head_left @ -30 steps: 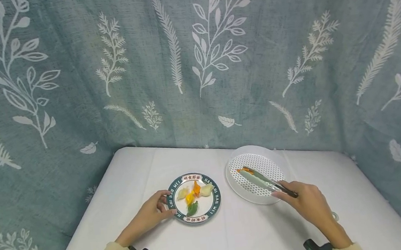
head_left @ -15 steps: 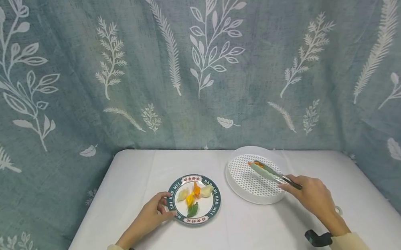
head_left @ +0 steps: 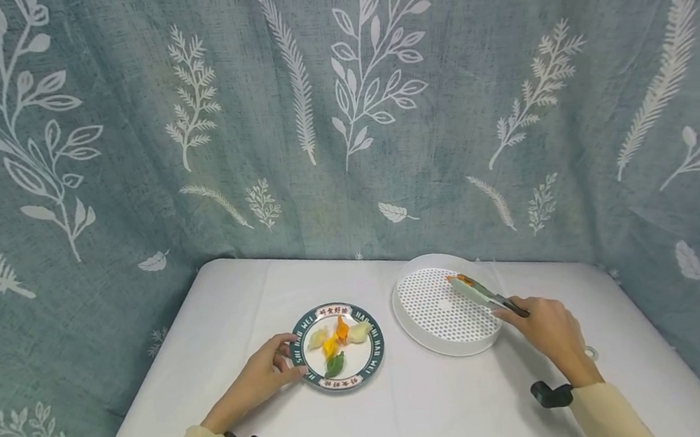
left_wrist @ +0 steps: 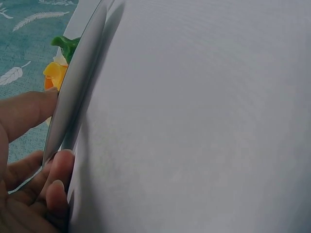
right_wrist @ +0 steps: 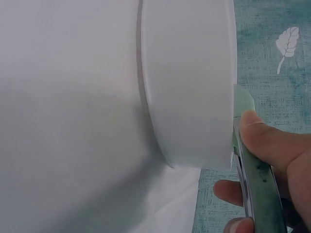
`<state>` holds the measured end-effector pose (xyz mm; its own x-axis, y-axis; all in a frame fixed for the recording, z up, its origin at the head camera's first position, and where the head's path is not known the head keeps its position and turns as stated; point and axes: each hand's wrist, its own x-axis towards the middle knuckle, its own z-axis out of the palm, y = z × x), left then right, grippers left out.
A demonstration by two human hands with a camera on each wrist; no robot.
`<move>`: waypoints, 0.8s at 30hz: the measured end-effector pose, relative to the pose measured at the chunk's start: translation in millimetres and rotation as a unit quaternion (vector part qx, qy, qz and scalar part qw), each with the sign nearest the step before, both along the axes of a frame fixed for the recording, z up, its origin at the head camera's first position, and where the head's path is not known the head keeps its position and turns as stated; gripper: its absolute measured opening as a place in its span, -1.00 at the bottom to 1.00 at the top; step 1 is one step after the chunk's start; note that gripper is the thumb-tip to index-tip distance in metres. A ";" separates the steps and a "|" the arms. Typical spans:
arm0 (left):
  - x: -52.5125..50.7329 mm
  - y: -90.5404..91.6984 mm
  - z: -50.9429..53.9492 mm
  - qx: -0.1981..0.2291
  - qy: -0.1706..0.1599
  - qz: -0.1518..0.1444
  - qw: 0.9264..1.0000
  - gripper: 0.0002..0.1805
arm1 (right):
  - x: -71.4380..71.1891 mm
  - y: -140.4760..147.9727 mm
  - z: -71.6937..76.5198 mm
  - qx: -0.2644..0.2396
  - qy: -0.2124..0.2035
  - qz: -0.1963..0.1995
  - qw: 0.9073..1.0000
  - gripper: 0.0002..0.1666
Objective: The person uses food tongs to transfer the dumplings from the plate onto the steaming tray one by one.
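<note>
My left hand grips the left rim of a white plate with a dark green lettered border. In the left wrist view its thumb lies over the rim and the fingers are curled under it. On the plate sit several small dumpling-shaped pieces: an orange one, a yellow one, a green one and pale ones. My right hand holds pale green tongs over the white perforated steamer basket. An orange piece shows at the tongs' tips, partly hidden by them.
The plate and basket stand on a white-covered table. A leaf-patterned curtain rises close behind the basket and along the sides. Part of a pale ring shows beside the right wrist.
My right hand has carried the tongs and the orange piece rightward and slightly back over the basket. The left hand still grips the plate in the same place.
</note>
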<state>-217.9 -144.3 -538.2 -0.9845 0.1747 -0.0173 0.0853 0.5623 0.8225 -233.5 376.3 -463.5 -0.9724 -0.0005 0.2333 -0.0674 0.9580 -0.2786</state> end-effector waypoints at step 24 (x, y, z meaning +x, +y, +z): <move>-2.6 -2.6 0.3 0.015 0.002 -0.010 1.000 -0.25 | -16.6 -1.3 2.2 0.022 -0.042 -0.007 0.999 -0.24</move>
